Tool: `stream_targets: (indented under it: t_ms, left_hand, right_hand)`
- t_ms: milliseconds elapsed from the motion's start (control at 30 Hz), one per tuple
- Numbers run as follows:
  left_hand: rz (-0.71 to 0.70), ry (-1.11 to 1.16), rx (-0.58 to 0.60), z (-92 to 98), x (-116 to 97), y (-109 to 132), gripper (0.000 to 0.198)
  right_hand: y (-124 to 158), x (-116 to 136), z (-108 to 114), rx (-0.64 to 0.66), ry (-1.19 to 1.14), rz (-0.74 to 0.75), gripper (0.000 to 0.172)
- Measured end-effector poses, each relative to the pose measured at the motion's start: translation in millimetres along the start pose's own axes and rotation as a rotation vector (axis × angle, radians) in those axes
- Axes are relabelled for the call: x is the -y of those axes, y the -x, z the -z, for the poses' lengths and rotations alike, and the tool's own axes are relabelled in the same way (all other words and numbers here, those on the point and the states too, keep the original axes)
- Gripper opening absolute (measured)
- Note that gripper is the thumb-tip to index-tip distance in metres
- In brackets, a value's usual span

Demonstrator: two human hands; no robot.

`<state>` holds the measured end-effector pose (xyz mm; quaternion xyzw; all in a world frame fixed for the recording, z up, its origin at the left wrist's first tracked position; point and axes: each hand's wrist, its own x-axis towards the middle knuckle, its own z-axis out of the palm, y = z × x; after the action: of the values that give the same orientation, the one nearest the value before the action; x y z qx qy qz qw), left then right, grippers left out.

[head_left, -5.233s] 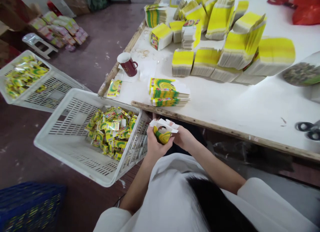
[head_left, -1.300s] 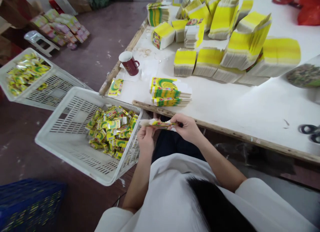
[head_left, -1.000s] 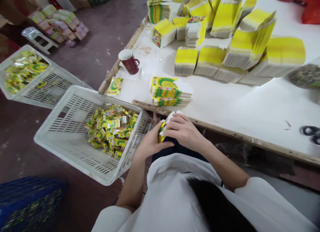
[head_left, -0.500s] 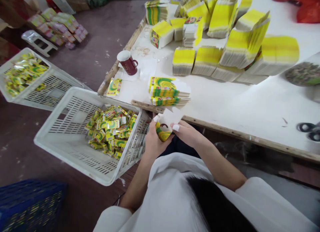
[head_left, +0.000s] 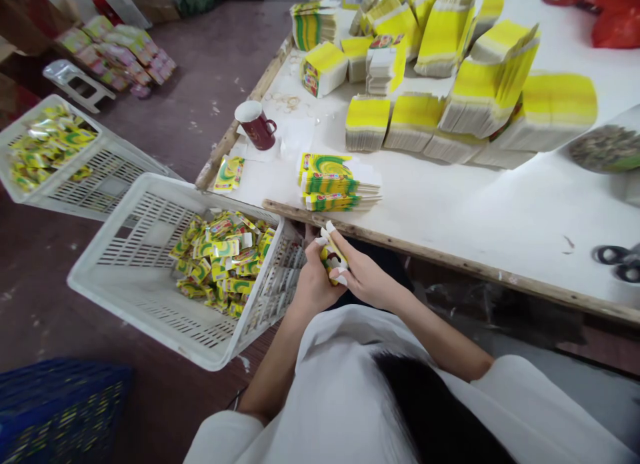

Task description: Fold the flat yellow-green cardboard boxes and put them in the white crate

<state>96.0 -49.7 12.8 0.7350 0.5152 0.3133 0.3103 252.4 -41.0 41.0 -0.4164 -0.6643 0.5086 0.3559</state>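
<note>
A small yellow cardboard box (head_left: 333,256) is between my hands, just in front of the table's front edge. My left hand (head_left: 316,279) grips it from the left side. On the other side my right hand (head_left: 364,269) presses its fingers and thumb against the box; several fingertips wear white covers. Much of the box is hidden by the fingers. Beyond my hands, a stack of flat yellow and green cartons (head_left: 327,177) lies at the table's front edge.
To my left stands a white plastic crate (head_left: 150,324) holding many small yellow boxes. A maroon mug (head_left: 257,127) is on the white table (head_left: 450,204), with bundles of yellow cartons (head_left: 367,121) behind. Black scissors (head_left: 620,261) lie at the right. A blue crate (head_left: 60,411) is at lower left.
The white flaps that stood up from the box are folded down. My right hand has moved left and closed in against the box.
</note>
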Motion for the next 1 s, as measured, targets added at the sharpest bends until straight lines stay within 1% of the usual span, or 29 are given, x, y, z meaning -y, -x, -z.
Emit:
stream_targets:
  t_ms: [67,100,167,267,333,367,433,533,567,600,633,667,767,833,900,967,1000]
  left_hand:
    - [-0.010,0.013,-0.012,-2.2,2.1,-0.9,0.075]
    - [-0.004,0.011,-0.013,-2.7,2.3,-1.1,0.076]
    - [0.030,-0.012,-0.014,-2.1,1.0,-1.4,0.078]
    - [0.061,-0.083,-0.059,0.7,-1.9,-1.7,0.077]
    - [0.028,-0.141,-0.097,2.0,-1.7,-2.2,0.072]
    - [0.001,-0.173,-0.115,2.2,-0.8,-2.7,0.070]
    - [-0.068,-0.234,-0.162,1.9,2.0,-4.1,0.065]
    - [-0.173,-0.308,-0.226,0.4,5.6,-6.2,0.057]
    - [-0.194,-0.325,-0.233,-0.2,6.0,-6.7,0.055]
    - [-0.205,-0.337,-0.236,-0.7,6.1,-7.0,0.054]
    - [-0.203,-0.345,-0.244,-1.2,5.8,-7.2,0.055]
    - [-0.193,-0.350,-0.261,-1.5,5.3,-7.3,0.056]
    - [-0.140,-0.339,-0.330,-0.8,3.2,-7.6,0.061]
    - [-0.107,-0.307,-0.361,0.7,1.9,-8.0,0.065]
    - [-0.079,-0.273,-0.372,2.6,0.8,-8.5,0.068]
    - [-0.062,-0.253,-0.371,4.3,-0.5,-9.2,0.069]
    - [-0.059,-0.247,-0.367,5.0,-1.2,-9.6,0.070]
  right_hand:
    - [1.2,2.7,0.7,0.021,0.008,0.006,0.071]
    - [0.8,2.3,0.6,0.023,-0.032,0.011,0.069]
    - [-1.6,-1.6,-0.7,0.007,-0.187,0.004,0.064]
    - [-6.9,-10.8,-6.0,-0.069,-0.473,-0.087,0.058]
    - [-9.4,-14.9,-9.6,-0.124,-0.593,-0.164,0.054]
    - [-10.0,-16.0,-10.7,-0.137,-0.614,-0.192,0.052]
    - [-9.8,-16.6,-10.2,-0.152,-0.555,-0.218,0.051]
    - [-7.6,-15.8,-4.3,-0.244,-0.257,-0.254,0.045]
    - [-6.9,-15.4,-1.9,-0.278,-0.185,-0.261,0.041]
    - [-6.5,-14.8,0.1,-0.299,-0.166,-0.262,0.037]
    - [-6.2,-14.0,1.6,-0.299,-0.206,-0.261,0.034]
    - [-6.0,-13.1,2.2,-0.286,-0.297,-0.255,0.032]
    - [-5.4,-10.2,-1.3,-0.259,-0.658,-0.260,0.031]
    - [-4.1,-10.0,-6.8,-0.236,-0.841,-0.280,0.029]
    - [-2.2,-11.2,-12.3,-0.187,-0.933,-0.309,0.031]
    - [-0.2,-12.9,-15.6,-0.145,-0.936,-0.328,0.037]
    - [0.5,-13.4,-15.8,-0.146,-0.910,-0.325,0.038]
